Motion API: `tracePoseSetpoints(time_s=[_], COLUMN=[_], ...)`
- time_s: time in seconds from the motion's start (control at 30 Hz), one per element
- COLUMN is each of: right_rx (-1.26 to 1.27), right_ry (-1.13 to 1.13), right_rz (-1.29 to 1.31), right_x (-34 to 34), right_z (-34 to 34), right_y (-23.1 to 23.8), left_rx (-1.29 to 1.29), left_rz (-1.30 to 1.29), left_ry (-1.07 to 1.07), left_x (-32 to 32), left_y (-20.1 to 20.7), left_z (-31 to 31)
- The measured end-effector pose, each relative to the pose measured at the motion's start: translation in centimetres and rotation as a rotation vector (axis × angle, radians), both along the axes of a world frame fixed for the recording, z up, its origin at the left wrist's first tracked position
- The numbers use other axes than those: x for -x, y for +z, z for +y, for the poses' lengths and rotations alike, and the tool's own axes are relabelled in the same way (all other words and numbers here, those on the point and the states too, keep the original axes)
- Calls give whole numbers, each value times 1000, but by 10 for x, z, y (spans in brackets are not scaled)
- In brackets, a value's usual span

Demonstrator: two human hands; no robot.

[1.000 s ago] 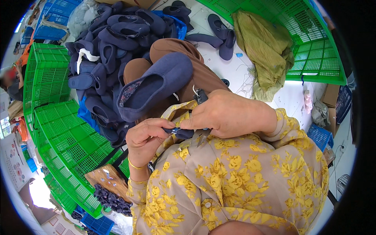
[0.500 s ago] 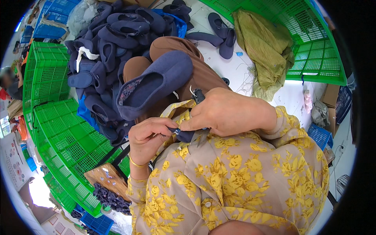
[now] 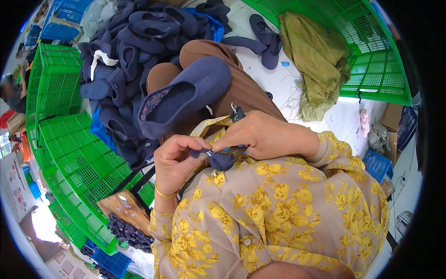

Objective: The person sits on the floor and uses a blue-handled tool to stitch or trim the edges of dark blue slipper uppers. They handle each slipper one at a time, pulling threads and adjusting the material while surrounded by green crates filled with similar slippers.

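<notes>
In front of my belly my left hand (image 3: 174,160) pinches one end of a small navy fabric bow (image 3: 222,161) between thumb and fingers. Against the bow's middle, where a pale bit of thread or trim shows, lie the closed fingers of my right hand (image 3: 255,135). A dark, cloth-like stub (image 3: 237,114) with a white string pokes up behind my right hand; whether I grip it is hidden. Across my knees rests a single navy slip-on shoe (image 3: 200,88) with a patterned lining, touched by neither hand.
A big heap of navy shoes (image 3: 134,51) lies beyond my knees to the left, beside green plastic crates (image 3: 88,162). Low on the left, a wooden board (image 3: 123,207) adjoins a bunch of small navy pieces (image 3: 127,232). An olive sack (image 3: 313,60) lies at the far right.
More of the navy bow shows between my hands, its right loop hanging lower. My right hand has shifted slightly down. The shoe stays on my knees.
</notes>
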State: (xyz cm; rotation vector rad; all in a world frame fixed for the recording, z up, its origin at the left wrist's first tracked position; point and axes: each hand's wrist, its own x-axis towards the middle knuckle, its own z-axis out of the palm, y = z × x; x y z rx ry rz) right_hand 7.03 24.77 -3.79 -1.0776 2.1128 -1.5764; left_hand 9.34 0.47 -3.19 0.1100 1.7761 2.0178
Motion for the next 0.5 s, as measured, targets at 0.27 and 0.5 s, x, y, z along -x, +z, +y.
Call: tracePoseSetpoints(time_s=[0.27,0.5], right_rx=[-56,-93], right_ry=[-9,-16], right_rz=[78,79], right_x=[-6,-10], right_z=[3,0], right_y=[-2,-9], left_rx=[105,74], left_rz=[-185,-226], left_ry=[-75,-45], left_x=[2,-2], left_y=[0,-5], left_z=[0,2])
